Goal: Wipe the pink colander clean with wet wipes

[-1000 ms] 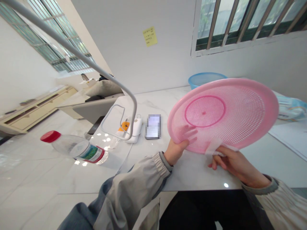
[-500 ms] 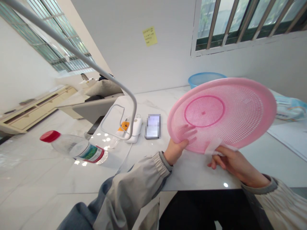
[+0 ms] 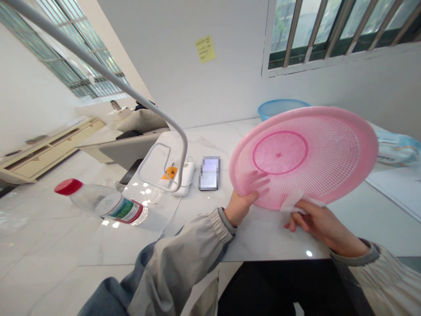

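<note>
A round pink plastic colander is tilted up above the table, its meshed inside facing me. My left hand grips its lower left rim, thumb in front and fingers behind, showing faintly through the mesh. At the lower rim my right hand is closed on a thin white wipe, which lies folded over the colander's edge. Some of the right fingers curl below the rim, partly hidden by the wipe.
A blue basket stands behind the colander, with a pack of wipes and white paper at right. Left are a phone, a white power bank, a grey stand arm and a red-capped water bottle.
</note>
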`<state>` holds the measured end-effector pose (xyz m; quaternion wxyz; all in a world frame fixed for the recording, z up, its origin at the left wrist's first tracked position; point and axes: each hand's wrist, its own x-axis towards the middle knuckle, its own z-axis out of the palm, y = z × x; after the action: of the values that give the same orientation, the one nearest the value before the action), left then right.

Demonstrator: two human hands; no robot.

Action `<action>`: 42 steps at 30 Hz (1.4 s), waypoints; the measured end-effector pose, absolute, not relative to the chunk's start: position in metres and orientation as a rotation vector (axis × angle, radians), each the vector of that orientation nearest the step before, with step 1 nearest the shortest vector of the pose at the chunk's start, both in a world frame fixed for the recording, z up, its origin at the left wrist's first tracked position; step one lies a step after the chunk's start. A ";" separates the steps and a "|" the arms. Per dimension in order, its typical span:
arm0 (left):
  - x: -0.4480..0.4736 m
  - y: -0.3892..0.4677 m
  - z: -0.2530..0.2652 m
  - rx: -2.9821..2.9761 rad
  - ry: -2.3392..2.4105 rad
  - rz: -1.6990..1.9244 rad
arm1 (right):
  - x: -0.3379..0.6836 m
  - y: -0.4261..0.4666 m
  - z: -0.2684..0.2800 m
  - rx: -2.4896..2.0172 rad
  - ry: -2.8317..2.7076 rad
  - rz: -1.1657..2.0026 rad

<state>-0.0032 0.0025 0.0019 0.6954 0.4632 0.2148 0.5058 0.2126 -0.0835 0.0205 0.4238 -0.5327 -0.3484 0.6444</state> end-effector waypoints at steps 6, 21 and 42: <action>-0.002 0.002 0.004 1.029 0.479 1.120 | 0.212 -0.084 0.023 -1.338 -0.873 1.604; 0.001 -0.007 -0.009 1.048 0.549 1.091 | 0.187 -0.084 0.026 -1.145 -0.815 1.679; -0.009 0.008 -0.001 1.222 0.623 1.160 | 0.198 -0.079 0.030 -1.198 -0.750 1.699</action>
<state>-0.0094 0.0079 -0.0007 0.6231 0.5320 0.2712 0.5051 0.1981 -0.0786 0.0298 0.4489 -0.4843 -0.3033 0.6870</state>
